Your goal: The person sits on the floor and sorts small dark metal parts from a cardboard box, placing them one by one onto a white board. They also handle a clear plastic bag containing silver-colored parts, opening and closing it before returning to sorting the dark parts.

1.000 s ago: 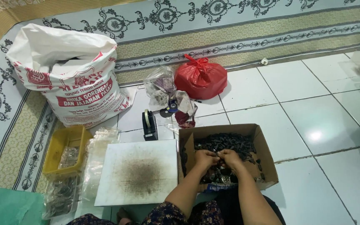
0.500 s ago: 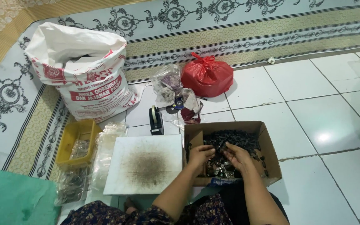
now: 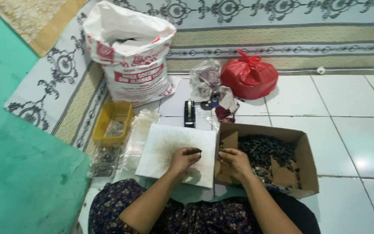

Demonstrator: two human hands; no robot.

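Note:
My left hand hovers over the right part of a white board smudged with dark dust, fingers pinched on a small dark piece. My right hand rests at the left edge of an open cardboard box that holds a heap of small dark pieces; its fingers are curled, and whether they hold pieces I cannot tell.
A big white printed sack stands at the back left, with a tied red plastic bag and clear bags to its right. A black tape dispenser, a yellow tray and clear packets lie nearby. Green mat at left.
My left hand has come out of the box and moved left over the white board. My right hand shifted to the box's left edge. The camera view swung left.

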